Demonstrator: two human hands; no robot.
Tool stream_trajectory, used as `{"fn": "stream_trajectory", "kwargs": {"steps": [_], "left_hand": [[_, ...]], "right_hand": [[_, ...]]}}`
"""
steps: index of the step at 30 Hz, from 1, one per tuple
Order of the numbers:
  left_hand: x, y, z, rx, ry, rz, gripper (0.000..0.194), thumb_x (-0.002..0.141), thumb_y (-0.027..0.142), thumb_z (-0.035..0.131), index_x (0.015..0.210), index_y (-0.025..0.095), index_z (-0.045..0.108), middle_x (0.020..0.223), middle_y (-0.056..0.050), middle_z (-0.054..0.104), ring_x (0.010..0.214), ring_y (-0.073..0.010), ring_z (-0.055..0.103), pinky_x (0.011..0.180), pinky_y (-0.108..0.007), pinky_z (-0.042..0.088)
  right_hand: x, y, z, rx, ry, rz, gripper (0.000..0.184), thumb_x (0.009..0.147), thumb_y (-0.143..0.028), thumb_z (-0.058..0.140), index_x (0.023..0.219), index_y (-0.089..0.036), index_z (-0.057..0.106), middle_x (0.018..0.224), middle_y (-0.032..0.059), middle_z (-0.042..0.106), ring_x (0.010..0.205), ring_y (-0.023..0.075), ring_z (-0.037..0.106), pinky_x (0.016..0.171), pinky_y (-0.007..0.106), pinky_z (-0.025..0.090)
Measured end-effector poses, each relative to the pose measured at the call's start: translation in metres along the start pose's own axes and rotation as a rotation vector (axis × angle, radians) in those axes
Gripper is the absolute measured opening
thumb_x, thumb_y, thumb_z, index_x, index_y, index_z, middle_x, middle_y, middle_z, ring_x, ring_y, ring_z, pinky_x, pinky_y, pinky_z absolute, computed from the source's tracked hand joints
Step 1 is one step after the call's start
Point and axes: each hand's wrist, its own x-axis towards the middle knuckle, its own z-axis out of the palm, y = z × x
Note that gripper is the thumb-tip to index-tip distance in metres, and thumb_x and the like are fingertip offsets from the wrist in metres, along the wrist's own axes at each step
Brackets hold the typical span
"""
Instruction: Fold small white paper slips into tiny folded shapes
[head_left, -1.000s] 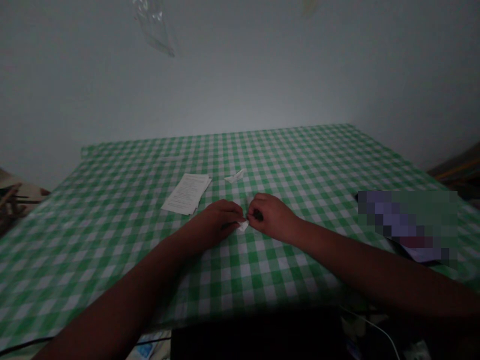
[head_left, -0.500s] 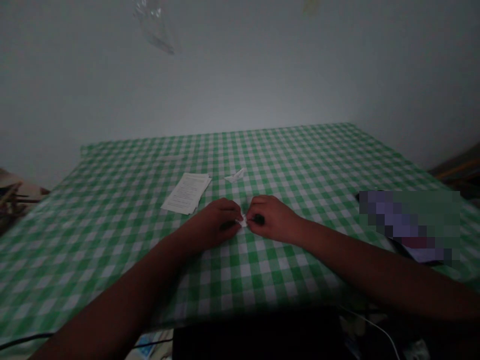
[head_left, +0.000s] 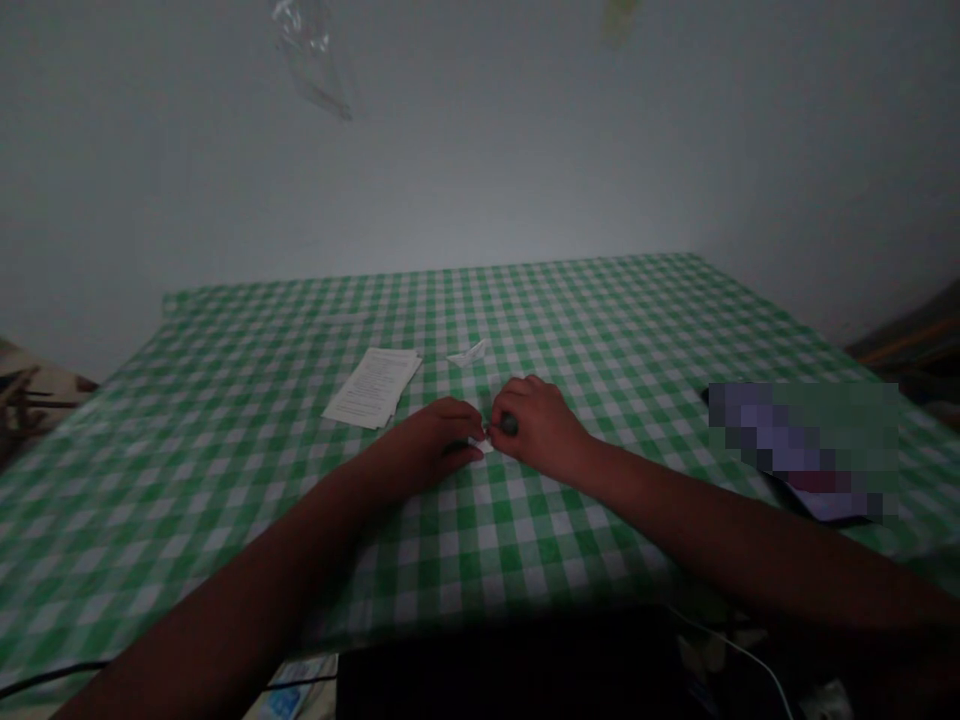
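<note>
My left hand (head_left: 439,438) and my right hand (head_left: 536,418) meet low over the middle of the table. Between their fingertips is a small piece of white paper (head_left: 485,444), mostly covered by the fingers; how it is folded cannot be made out. Thumb and fingers of both hands are closed in a pinch on it. Just beyond the hands rests a small folded paper boat (head_left: 468,354). Left of that lies a stack of printed paper sheets (head_left: 373,388), its edges slightly uneven.
A green and white checked cloth (head_left: 600,340) covers the table, which reaches back to a pale wall (head_left: 480,150). On the right lies a dark-edged flat object (head_left: 810,470), partly blurred out. A clear plastic bag (head_left: 311,60) hangs on the wall. Cables run below the near edge.
My right hand has shifted slightly up and left, its fingers tilting over the paper. My left hand stays almost in place. The view has moved a little.
</note>
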Motion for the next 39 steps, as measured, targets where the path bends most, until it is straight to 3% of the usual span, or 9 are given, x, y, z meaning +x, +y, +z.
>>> {"fn": "stream_trajectory", "kwargs": {"steps": [3,5,8,10,12,18,22,32,39], "left_hand": [[-0.001,0.0,-0.001,0.012,-0.007,0.022,0.021,0.09,0.025,0.063,0.109,0.02,0.064,0.115,-0.008,0.063,0.111,-0.0211,0.057,0.101,-0.039,0.046],[-0.002,0.001,-0.003,0.02,-0.022,0.029,0.022,0.09,0.027,0.062,0.111,0.019,0.063,0.116,-0.008,0.062,0.111,-0.0211,0.057,0.101,-0.039,0.045],[-0.002,0.003,-0.005,0.041,-0.027,0.05,0.02,0.091,0.027,0.06,0.11,0.018,0.062,0.113,-0.008,0.063,0.107,-0.0209,0.058,0.098,-0.039,0.046],[-0.001,0.003,-0.006,0.064,-0.022,0.056,0.018,0.092,0.027,0.059,0.108,0.019,0.063,0.11,-0.008,0.064,0.105,-0.0212,0.059,0.096,-0.039,0.046],[-0.001,0.002,-0.005,0.089,-0.016,0.054,0.017,0.092,0.028,0.059,0.107,0.02,0.063,0.109,-0.007,0.064,0.105,-0.0218,0.059,0.096,-0.04,0.045],[-0.003,0.002,-0.005,0.134,-0.005,0.027,0.02,0.091,0.027,0.059,0.108,0.018,0.061,0.111,-0.008,0.065,0.109,-0.0239,0.058,0.096,-0.042,0.045],[-0.002,0.005,-0.006,0.156,-0.006,0.018,0.017,0.093,0.026,0.054,0.106,0.017,0.061,0.106,-0.008,0.067,0.102,-0.0227,0.061,0.094,-0.041,0.045],[0.001,0.005,-0.005,0.226,0.027,0.044,0.013,0.092,0.021,0.052,0.099,0.017,0.063,0.1,-0.005,0.069,0.095,-0.0212,0.062,0.091,-0.04,0.045],[-0.001,0.006,-0.006,0.149,0.138,0.015,0.016,0.093,0.029,0.055,0.105,0.019,0.061,0.101,-0.005,0.068,0.098,-0.0208,0.061,0.092,-0.039,0.046]], "right_hand": [[0.001,0.001,0.001,-0.035,0.026,0.018,0.015,0.084,-0.032,0.065,0.091,-0.02,0.067,0.101,0.0072,0.065,0.099,0.0252,0.054,0.087,0.042,0.039],[0.0,0.002,0.0,-0.04,0.044,0.028,0.031,0.086,-0.034,0.062,0.113,-0.02,0.064,0.121,0.0106,0.062,0.112,0.0288,0.053,0.098,0.049,0.035],[-0.005,0.002,-0.003,-0.047,-0.01,0.034,0.071,0.085,-0.044,0.062,0.147,-0.022,0.036,0.155,0.0157,0.033,0.137,0.0384,0.035,0.109,0.063,0.023],[-0.009,0.002,-0.006,-0.034,-0.089,0.039,0.091,0.081,-0.053,0.064,0.155,-0.024,0.018,0.163,0.0156,0.013,0.145,0.0434,0.018,0.109,0.069,0.02],[-0.012,0.001,-0.009,-0.008,-0.138,0.034,0.097,0.079,-0.057,0.064,0.155,-0.027,0.012,0.164,0.0138,0.004,0.147,0.0441,0.009,0.109,0.07,0.021],[-0.015,-0.004,-0.017,0.082,-0.053,-0.033,0.086,0.068,-0.047,0.073,0.14,-0.02,0.034,0.156,0.0184,0.021,0.141,0.0389,0.024,0.106,0.06,0.036],[-0.017,-0.01,-0.014,0.102,-0.027,-0.144,0.072,0.064,-0.038,0.075,0.125,-0.016,0.043,0.141,0.0197,0.036,0.133,0.0352,0.033,0.107,0.053,0.038],[-0.012,-0.011,-0.01,0.103,0.027,-0.266,0.005,0.091,-0.022,0.053,0.092,-0.019,0.056,0.095,0.0084,0.055,0.092,0.023,0.047,0.085,0.04,0.041],[-0.012,-0.01,-0.014,0.216,0.061,-0.246,0.009,0.094,-0.017,0.05,0.086,-0.018,0.054,0.083,0.005,0.058,0.083,0.0193,0.05,0.077,0.034,0.041]]}}
